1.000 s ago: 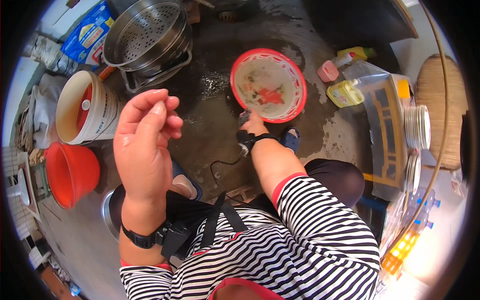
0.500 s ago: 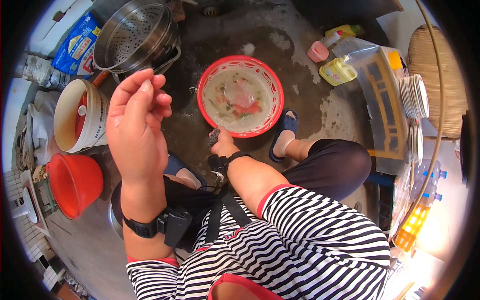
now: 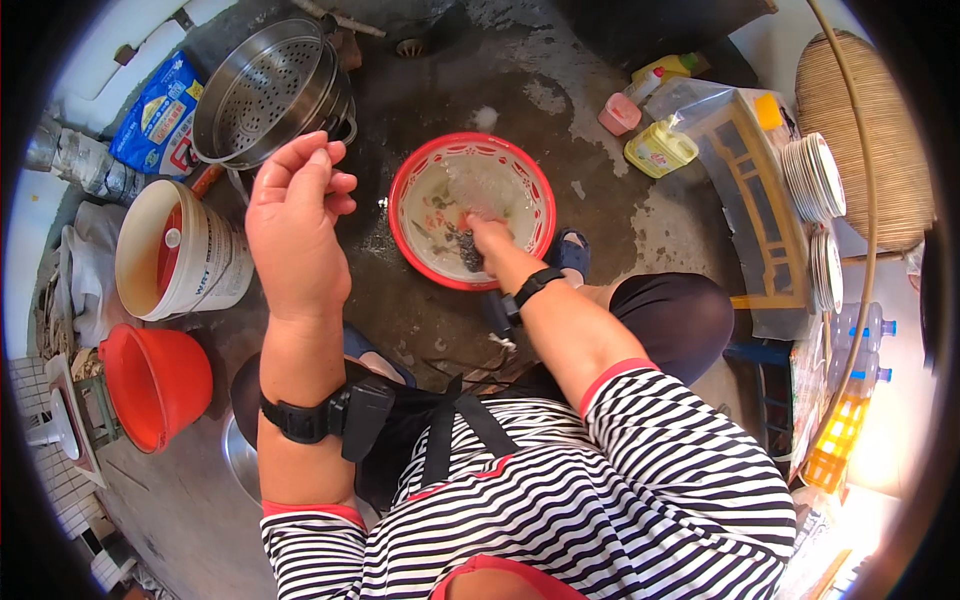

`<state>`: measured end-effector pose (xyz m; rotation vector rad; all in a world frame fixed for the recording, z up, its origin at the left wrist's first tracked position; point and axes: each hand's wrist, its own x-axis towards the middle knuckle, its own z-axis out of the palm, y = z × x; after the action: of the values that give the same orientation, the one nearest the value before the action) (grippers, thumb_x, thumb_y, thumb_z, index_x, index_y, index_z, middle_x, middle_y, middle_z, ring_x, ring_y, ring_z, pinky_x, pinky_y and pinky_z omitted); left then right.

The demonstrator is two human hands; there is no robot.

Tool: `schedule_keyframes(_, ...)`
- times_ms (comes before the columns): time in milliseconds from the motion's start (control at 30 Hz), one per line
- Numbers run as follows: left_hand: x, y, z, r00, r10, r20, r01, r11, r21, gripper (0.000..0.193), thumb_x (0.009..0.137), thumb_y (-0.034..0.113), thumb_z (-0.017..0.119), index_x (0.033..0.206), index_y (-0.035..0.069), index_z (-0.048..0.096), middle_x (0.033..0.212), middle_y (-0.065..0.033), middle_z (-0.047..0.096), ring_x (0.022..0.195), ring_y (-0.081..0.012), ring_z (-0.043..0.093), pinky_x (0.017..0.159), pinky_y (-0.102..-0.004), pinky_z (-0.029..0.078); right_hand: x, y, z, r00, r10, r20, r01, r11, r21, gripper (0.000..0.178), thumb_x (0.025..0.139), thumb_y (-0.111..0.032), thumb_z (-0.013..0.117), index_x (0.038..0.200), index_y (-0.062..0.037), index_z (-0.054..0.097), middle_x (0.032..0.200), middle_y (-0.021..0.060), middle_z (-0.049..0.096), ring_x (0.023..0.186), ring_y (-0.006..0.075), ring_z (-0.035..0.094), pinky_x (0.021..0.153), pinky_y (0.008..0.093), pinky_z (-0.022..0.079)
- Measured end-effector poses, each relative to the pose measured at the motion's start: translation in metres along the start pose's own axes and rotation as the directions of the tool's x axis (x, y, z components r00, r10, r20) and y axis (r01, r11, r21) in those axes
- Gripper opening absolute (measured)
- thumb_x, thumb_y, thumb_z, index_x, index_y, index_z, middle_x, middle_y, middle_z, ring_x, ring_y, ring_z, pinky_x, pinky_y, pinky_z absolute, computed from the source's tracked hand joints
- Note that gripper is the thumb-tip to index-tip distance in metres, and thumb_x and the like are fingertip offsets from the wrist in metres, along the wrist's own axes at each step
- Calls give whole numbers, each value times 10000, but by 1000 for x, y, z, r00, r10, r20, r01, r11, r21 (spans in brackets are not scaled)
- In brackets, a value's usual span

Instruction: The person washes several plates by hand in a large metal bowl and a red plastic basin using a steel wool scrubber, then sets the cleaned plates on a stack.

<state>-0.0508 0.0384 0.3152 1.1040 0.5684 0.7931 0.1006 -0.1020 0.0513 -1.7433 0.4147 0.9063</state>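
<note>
My right hand (image 3: 487, 243) reaches into the red-rimmed basin (image 3: 546, 210) and is closed on a dark grey steel wool scrubber (image 3: 468, 252). Cloudy water fills the white-walled basin, with green and reddish bits and a patch of foam (image 3: 480, 190). Some of the reddish shapes may be the basin's printed pattern; I cannot tell. Left of the basin, my left hand (image 3: 298, 215) is raised in the air, wet, its fingers loosely bent and nothing seen in them. The raised hand partly covers the lower edge of a steel steamer pot (image 3: 262, 95).
At the left stand a white bucket (image 3: 200, 260) and a red plastic tub (image 3: 160, 385), with a blue bag (image 3: 155, 110) behind. On the right are a yellow bottle (image 3: 662, 148), a pink container (image 3: 619, 114) and stacked plates (image 3: 812, 178). My slippered foot (image 3: 572, 252) rests beside the basin.
My right hand has moved from the basin's near rim to inside it, taking the scrubber along. My left hand stays raised, its fingers slightly looser. The view has shifted a little.
</note>
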Motion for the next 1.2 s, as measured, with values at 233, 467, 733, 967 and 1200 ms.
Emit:
schedule_keyframes(233, 10, -19, 20, 1000, 6, 13, -6, 999, 54, 196, 912, 109, 556, 1091, 35, 586, 1001, -57, 646, 733, -86, 593, 618, -213, 462, -40, -98, -82, 908, -236, 348, 401, 242, -884, 627, 770, -434, 642, 1203, 16, 586, 1197, 226, 594, 1129, 335, 566, 957, 362, 440)
schedule_keyframes(467, 39, -40, 17, 974, 205, 93, -224, 851, 475, 162, 858, 104, 577, 972, 10, 643, 903, -76, 657, 735, -155, 614, 650, -265, 488, -218, -180, -60, 747, -149, 648, 351, -740, -574, 202, 767, -239, 631, 902, -113, 714, 909, 67, 685, 908, 237, 625, 768, 367, 440)
schedule_keyframes(733, -52, 16, 97, 457, -131, 880, -858, 194, 475, 142, 719, 168, 631, 780, 46, 671, 795, -108, 661, 748, -271, 655, 617, -371, 515, -217, -155, -90, 337, -218, 916, 625, -676, -390, 312, 725, -193, 707, 1030, -128, 693, 989, 96, 684, 971, 258, 641, 824, 411, 469)
schedule_keyframes(967, -81, 43, 91, 244, -88, 966, -883, 391, 259, 299, 710, 241, 706, 982, 115, 699, 959, -74, 687, 932, -249, 645, 740, -409, 489, -199, -142, -76, 750, -121, 650, 564, -395, -725, 244, 743, -162, 690, 959, -55, 656, 971, 140, 646, 955, 346, 584, 832, 409, 467)
schedule_keyframes(1200, -67, 41, 94, 204, -49, 978, -878, 432, 205, 308, 708, 235, 703, 990, 111, 691, 958, -76, 686, 914, -248, 644, 736, -403, 489, -189, -149, -73, 620, -134, 773, 688, -381, -618, 302, 698, -91, 707, 983, -27, 626, 953, 157, 632, 942, 364, 562, 823, 425, 442)
